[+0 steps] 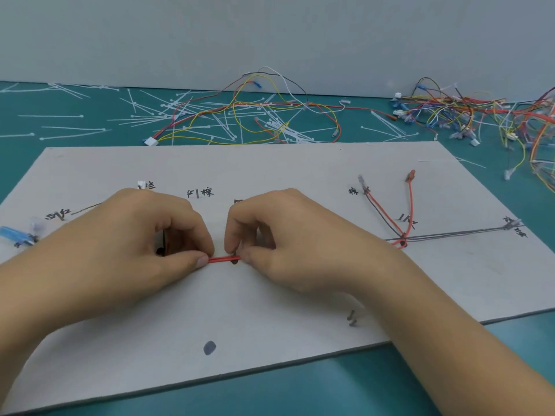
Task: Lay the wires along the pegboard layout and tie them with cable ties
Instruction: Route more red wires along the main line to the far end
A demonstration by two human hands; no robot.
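Thin red insulated wires show bright scarlet between the left grip and the right grip. Beneath both grips the flat pale grey pegboard carries black handwritten marks, and nearer than the grips a dark grey oval blot. Right of the right grip, red and dark grey laid wire branches cross it, one tipped with a red-brown terminal. Left of the left grip lies a translucent blue plastic connector. Beyond the grips the teal surface is strewn with white nylon cable ties and a loose tangle of red, yellow, black and white wires; further right, a many-coloured wire heap shows red, orange, yellow, blue and white.
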